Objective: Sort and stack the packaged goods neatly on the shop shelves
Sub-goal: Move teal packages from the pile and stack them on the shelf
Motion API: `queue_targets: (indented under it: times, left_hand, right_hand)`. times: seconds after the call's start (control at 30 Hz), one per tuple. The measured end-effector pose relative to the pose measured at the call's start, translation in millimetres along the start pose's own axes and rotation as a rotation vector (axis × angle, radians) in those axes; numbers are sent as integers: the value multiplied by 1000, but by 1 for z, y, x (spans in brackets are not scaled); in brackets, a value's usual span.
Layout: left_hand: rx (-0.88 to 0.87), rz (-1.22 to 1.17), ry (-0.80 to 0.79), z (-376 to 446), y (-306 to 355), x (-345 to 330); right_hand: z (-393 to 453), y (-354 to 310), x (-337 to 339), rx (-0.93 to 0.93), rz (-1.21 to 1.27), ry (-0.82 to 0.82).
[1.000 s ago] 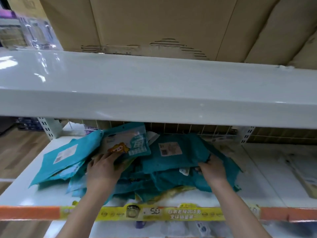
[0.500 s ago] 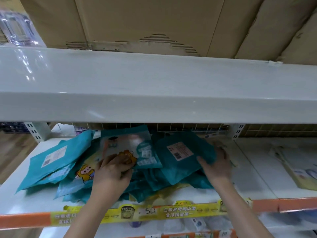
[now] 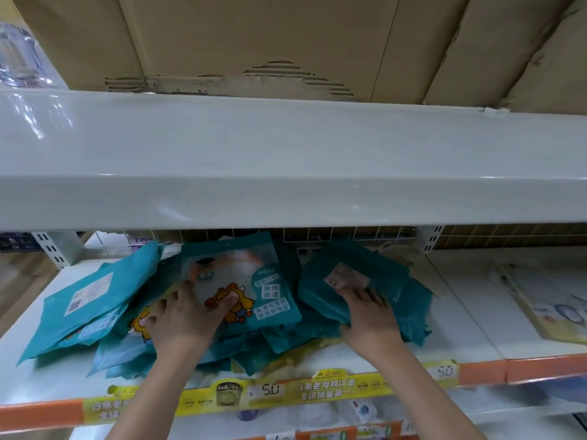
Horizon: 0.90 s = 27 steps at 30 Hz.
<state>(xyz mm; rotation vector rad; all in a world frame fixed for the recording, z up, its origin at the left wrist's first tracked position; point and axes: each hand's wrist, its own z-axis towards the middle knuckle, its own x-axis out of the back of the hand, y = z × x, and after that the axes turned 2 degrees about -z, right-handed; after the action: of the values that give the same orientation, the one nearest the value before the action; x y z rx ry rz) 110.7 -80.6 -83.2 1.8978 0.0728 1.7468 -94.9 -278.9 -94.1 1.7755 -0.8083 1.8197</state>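
Several flat teal packets lie in a loose heap on the white middle shelf. My left hand grips the front-facing teal packet with a cartoon figure, which is tilted up off the heap. My right hand clutches a bunch of back-facing teal packets with a white label at the heap's right side. More teal packets fan out to the left, flat on the shelf. Under the heap a yellow packet shows at the front.
A wide white upper shelf overhangs closely, with brown cardboard boxes on it. A pale flat package lies at the right of the middle shelf. A yellow and orange price strip runs along the front edge. Wire mesh backs the shelf.
My left hand has raised the cartoon packet more upright. My right hand has pulled its bunch of packets toward the right and gathered them tighter. The camera has moved closer.
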Motion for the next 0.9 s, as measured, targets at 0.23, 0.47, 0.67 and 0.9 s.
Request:
queue_targets:
  times: [0.23,0.47,0.67,0.9]
  left_hand:
    - [75,-114,65,4,5,-2]
    - [105,-546,-95,7,11,17]
    - [62,-817,-63,-16,36,34]
    - [159,-1088,-5,-54,62,34]
  right_hand:
    - [-7,3,-22,-20,-67,180]
    - [-31,17,-7,97,-113,466]
    - [-58,34,22,-218,372,722]
    - [-78,79,36,-525,746,898]
